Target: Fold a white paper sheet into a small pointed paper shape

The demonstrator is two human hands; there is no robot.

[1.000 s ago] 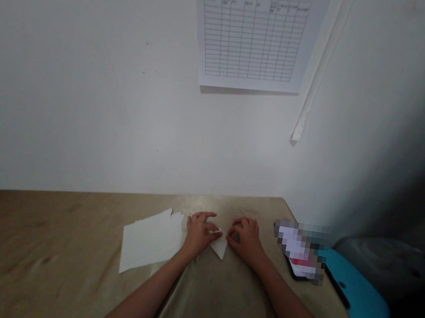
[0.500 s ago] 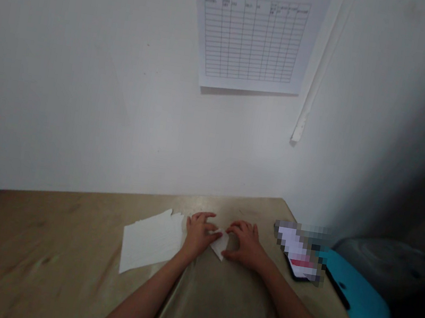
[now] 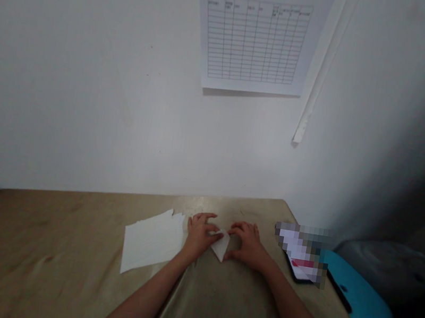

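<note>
So, a small white piece of paper (image 3: 221, 247) sits on the near half of the table (image 3: 230, 304), kite-ish, with a sharp tip pointing near. Looks folded, but fingers cover its far left part, so can't count layers. Left hand (image 3: 195, 238) has thumb and forefinger closed on it; right hand (image 3: 249, 246) is loosely curled at its right edge, can't tell if it's gripping. Farther off, the wall chart (image 3: 255, 39) has print too blurry to read.
</note>
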